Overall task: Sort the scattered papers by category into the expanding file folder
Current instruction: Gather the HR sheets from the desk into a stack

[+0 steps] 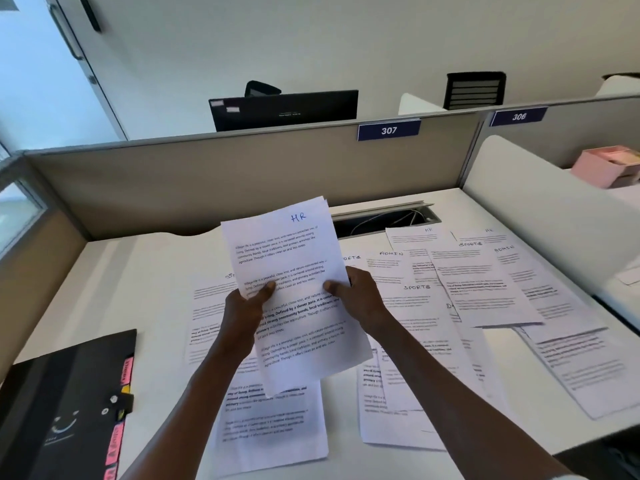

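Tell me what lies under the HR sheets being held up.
Under the HR sheets, which the left hand and right hand hold above the desk, lie more printed papers. Their top headings are covered, so their categories cannot be read.

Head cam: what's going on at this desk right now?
A person holds a small stack of sheets marked HR above the desk, left hand and right hand each pinching a side. More printed papers, some headed SPORTS or ADMIN, lie scattered underneath. The black expanding file folder with pink tabs sits closed at the left.
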Available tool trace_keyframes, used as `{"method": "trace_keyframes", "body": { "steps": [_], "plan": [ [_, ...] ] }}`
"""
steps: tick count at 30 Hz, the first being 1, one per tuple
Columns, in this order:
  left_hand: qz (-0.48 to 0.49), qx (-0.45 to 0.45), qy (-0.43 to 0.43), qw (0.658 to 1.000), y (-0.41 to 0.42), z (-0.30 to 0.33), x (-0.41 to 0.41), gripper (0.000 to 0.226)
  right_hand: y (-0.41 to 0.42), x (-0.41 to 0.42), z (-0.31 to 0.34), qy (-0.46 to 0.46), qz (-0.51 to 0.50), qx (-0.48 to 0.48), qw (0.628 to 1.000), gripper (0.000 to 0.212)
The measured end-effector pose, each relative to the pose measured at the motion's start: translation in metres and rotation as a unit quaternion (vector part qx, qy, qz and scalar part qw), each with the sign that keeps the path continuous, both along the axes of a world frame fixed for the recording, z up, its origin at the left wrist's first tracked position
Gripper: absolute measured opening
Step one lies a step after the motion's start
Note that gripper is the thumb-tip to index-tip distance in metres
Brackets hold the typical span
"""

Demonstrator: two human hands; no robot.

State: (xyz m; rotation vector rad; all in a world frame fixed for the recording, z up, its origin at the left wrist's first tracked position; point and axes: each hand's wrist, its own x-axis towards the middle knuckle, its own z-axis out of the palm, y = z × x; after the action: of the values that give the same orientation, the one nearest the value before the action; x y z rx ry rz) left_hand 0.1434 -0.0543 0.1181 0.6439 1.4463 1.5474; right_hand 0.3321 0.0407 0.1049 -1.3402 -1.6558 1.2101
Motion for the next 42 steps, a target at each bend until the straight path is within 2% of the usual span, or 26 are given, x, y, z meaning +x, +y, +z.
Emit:
{"method": "trace_keyframes", "body": {
  "steps": [6,9,12,15,18,21,24,29,33,36,42],
  "plan": [
    [-0.016,-0.029,0.006,0.999,0.018,-0.019,0.028,0.025,0.026,0.035,-0.02,0.001,0.062,-0.043,0.997,0.021],
    [0.006,-0.045,0.012,0.999,0.035,-0.022,0.039,0.026,0.047,0.052,-0.027,-0.011,0.08,-0.059,0.995,0.037],
    [0.026,-0.053,0.018,0.998,0.055,-0.024,0.045,0.029,0.072,0.071,-0.028,0.058,0.066,-0.117,0.989,0.051],
    [0.038,-0.051,0.03,0.998,0.073,-0.025,0.048,0.032,0.108,0.092,-0.035,0.093,-0.007,-0.148,0.985,0.033],
    [0.043,-0.051,0.034,0.997,0.088,-0.026,0.052,0.034,0.159,0.122,-0.056,0.009,-0.096,-0.107,0.99,0.011],
    [0.049,-0.055,0.035,0.997,0.101,-0.027,0.059,0.032,0.213,0.154,-0.072,-0.132,-0.15,-0.054,0.978,0.013],
    [0.055,-0.058,0.038,0.996,0.114,-0.027,0.069,0.028,0.259,0.182,-0.073,-0.206,-0.169,-0.039,0.963,0.017],
    [0.055,-0.075,0.039,0.995,0.138,-0.03,0.08,0.028,0.322,0.21,-0.088,-0.287,-0.16,-0.006,0.944,0.027],
    [0.061,-0.092,0.035,0.993,0.159,-0.033,0.084,0.026,0.356,0.214,-0.105,-0.284,-0.169,-0.028,0.943,0.057],
    [0.047,-0.097,0.043,0.993,0.171,-0.036,0.086,0.022,0.37,0.208,-0.111,-0.326,-0.166,-0.036,0.93,0.074],
    [0.045,-0.106,0.025,0.993,0.19,-0.044,0.085,0.021,0.393,0.2,-0.115,-0.422,-0.122,-0.042,0.897,0.082]
  ]
}}
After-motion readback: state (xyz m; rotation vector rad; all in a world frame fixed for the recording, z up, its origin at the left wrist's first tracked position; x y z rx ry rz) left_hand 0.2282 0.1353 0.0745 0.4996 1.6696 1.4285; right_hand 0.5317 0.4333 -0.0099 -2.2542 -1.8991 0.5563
